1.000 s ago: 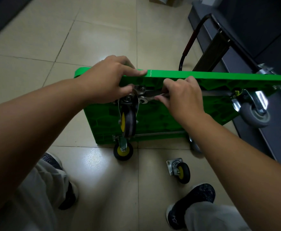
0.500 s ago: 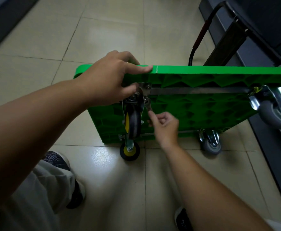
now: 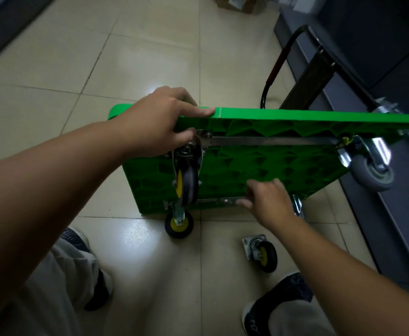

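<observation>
Cart (image 3: 283,170) stands on edge, long axis left-right. Left hand (image 3: 159,122) clamps its top rim, thumb beside the caster (image 3: 186,183) plate. Right hand (image 3: 269,202) sits low at the bar (image 3: 218,201), fingers curled (contents not discernible). Bolts (image 3: 207,135) lie up-left of it, nearer the left hand.

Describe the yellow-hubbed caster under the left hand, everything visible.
The caster has a black tyre, a yellow hub and a shiny metal fork under a swivel plate. It sits at the upper left corner of the ribbed underside of the green cart, wheel hanging downward. The left hand grips the cart's edge above, thumb pressing the plate.
</observation>
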`<state>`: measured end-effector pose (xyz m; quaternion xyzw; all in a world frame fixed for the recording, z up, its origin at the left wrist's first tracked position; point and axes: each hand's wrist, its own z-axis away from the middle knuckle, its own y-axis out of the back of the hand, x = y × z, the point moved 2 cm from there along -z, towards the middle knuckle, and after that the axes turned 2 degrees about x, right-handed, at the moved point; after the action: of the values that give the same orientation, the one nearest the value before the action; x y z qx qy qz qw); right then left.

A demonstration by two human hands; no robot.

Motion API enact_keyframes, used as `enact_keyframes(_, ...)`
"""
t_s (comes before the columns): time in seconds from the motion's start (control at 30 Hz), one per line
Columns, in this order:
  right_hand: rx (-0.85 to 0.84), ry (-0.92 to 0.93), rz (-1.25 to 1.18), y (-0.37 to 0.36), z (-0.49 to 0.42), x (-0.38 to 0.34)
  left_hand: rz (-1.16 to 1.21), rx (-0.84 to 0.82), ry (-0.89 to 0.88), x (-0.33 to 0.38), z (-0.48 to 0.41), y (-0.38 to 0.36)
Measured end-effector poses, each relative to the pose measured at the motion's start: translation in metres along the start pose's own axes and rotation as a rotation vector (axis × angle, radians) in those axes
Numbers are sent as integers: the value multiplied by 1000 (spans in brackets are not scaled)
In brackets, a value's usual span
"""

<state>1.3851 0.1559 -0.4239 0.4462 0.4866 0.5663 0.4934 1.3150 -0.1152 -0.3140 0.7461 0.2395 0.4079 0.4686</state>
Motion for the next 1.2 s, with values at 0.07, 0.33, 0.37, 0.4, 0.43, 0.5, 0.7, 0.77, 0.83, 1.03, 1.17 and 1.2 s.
enact_keyframes(0.07, 256, 73, -76, 34, -3, -4, -5, 1, -1, 1, 1, -1)
enact_keyframes(0.33, 653, 194, -3, 100, -29, -37, -5, 8, -8, 2, 1, -2)
enact_keyframes(0.37, 651, 198, -1, 101, -31, -38, -9, 7, -6, 1, 1, -2)
enact_keyframes(0.4, 642, 208, -3, 101, -32, -37, -10, 5, -6, 2, 1, -1)
enact_keyframes(0.43, 623, 221, -2, 102, -34, -35, -10, 1, -4, 2, 1, -1)
enact_keyframes(0.5, 597, 259, 16, 102, -35, -31, -8, -9, 5, 3, 1, 0)
enact_keyframes(0.7, 658, 234, 23, 89, -38, -40, -13, 5, 18, 5, 1, 2)
enact_keyframes(0.77, 682, 224, 40, 82, -39, -42, -22, 8, 15, 6, 1, 2)
enact_keyframes(0.83, 718, 204, 48, 76, -39, -41, -20, 11, 11, 7, 1, 2)
enact_keyframes(1.03, 799, 215, -42, 64, -42, -33, -22, 16, 17, 6, 2, 0)
enact_keyframes(1.17, 527, -80, -552, 19, -46, -26, -37, 13, 25, 5, 2, -1)
enact_keyframes(1.2, 410, -180, -802, 5, -47, -28, -41, 10, 26, 5, 2, 0)
